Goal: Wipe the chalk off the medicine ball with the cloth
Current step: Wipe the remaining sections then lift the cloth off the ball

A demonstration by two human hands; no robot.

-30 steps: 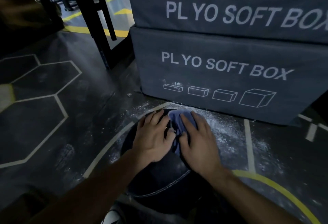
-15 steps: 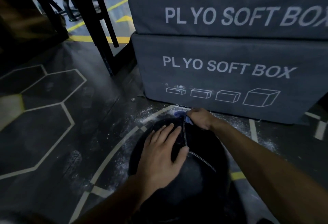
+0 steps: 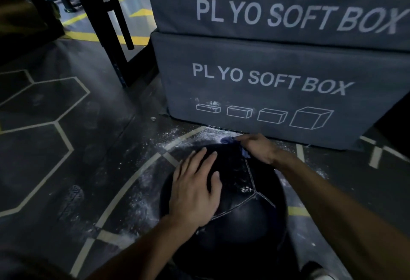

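The left hand [image 3: 195, 193] lies flat, fingers spread, on the round black stitched medicine ball [image 3: 241, 208], which sits on the dark chalk-dusted floor [image 3: 106, 168] before two stacked grey soft boxes [image 3: 266, 75]. The right hand [image 3: 257, 147] clutches a small blue cloth [image 3: 228, 140] against the ball's far side; most of the cloth is hidden beneath its fingers.

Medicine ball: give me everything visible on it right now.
The medicine ball is dark, near black, with a smooth leather-like skin of panels joined by pale stitched seams that meet at a junction. White chalk specks sit near that junction. It rests on the dark gym floor, in front of the stacked plyo boxes. The left hand lies flat on top; the right hand holds the blue cloth against its far side.
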